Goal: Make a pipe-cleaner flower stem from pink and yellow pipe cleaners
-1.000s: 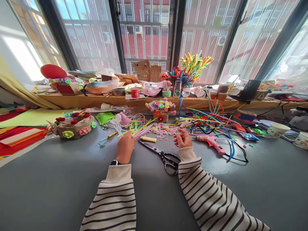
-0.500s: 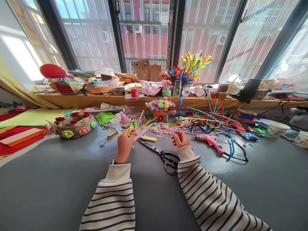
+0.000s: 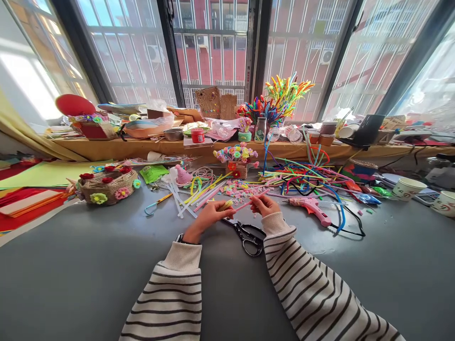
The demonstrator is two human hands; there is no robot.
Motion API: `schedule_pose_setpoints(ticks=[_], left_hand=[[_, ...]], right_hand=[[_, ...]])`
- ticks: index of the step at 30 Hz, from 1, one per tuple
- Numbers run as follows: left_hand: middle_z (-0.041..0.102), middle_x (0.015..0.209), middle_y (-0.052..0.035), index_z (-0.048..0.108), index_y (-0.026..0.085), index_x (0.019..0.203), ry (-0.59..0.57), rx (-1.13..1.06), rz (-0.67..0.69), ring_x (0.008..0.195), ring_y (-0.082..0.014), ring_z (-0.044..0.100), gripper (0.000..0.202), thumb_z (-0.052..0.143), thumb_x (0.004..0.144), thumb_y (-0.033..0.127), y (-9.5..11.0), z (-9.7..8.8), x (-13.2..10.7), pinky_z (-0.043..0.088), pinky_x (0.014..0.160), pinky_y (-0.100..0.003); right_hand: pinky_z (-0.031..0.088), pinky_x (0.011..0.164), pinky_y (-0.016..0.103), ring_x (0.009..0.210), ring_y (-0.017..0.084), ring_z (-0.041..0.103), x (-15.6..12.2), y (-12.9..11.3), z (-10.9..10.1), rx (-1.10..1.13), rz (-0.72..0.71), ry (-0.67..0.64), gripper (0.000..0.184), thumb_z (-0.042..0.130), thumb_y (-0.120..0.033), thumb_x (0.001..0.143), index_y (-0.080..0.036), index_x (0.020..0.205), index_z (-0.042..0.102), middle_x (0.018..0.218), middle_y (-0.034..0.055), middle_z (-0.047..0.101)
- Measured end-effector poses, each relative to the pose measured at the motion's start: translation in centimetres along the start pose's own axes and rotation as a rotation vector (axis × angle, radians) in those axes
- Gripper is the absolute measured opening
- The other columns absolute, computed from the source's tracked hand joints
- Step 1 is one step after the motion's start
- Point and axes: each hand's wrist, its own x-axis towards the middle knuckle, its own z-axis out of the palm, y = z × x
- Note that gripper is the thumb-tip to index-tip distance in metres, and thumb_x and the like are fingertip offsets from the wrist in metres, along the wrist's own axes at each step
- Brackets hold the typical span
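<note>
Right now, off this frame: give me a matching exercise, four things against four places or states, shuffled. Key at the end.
Things
1. scissors
2. pink stem
3. woven basket
4. glue gun

Places or states
A. at the left of the picture, trimmed with flowers
B. lying to the right of the right hand
C. black-handled, lying on the tabletop
D. between the left hand and the right hand's fingertips

Pairs: 1-C, 2-D, 3-A, 4-B
</note>
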Motion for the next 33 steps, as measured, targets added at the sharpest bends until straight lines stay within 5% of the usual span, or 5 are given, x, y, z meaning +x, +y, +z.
schedule_pose_setpoints(ticks=[8,15,22,33], left_hand=[[0.058,0.061,-0.0017,0.057,0.013,0.066,0.314,-0.113,0.01,0.057,-0.0101,0.049,0.027,0.054,0.058,0.039,-0.7,1.0,1.1,0.035,0.054,-0.02],[0.051,0.059,0.0023,0.056,0.014,0.071,0.52,-0.167,0.064,0.051,-0.0066,0.042,0.028,0.055,0.057,0.039,-1.1,3.2,2.5,0.035,0.049,-0.018],[0.056,0.072,-0.0006,0.056,0.015,0.083,0.436,-0.314,0.088,0.064,-0.0096,0.049,0.033,0.058,0.055,0.033,-0.5,4.3,3.1,0.037,0.058,-0.019],[0.047,0.059,0.0034,0.055,0.013,0.068,0.398,-0.338,0.1,0.055,-0.0062,0.04,0.029,0.058,0.053,0.038,-0.6,4.4,2.6,0.033,0.053,-0.018]], right_hand=[[0.041,0.04,0.014,0.044,0.004,0.05,0.5,-0.3,-0.7,0.385,0.116,0.042,0.032,0.065,-0.036,0.047,-0.017,0.071,0.056,0.062,-0.0022,0.06],[0.033,0.033,0.016,0.031,0.005,0.042,0.5,0.0,-0.7,-0.008,-0.077,0.128,0.032,0.059,-0.043,0.052,-0.017,0.065,0.044,0.041,-0.0037,0.054],[0.037,0.044,0.02,0.036,0.009,0.048,-0.6,0.6,-0.4,-0.628,-0.281,0.045,0.026,0.048,-0.043,0.065,-0.017,0.063,0.051,0.039,-0.0032,0.051],[0.034,0.043,0.019,0.037,0.009,0.045,-1.1,0.4,-0.4,-0.783,-0.373,-0.077,0.028,0.042,-0.043,0.07,-0.018,0.068,0.055,0.039,-0.0036,0.049]])
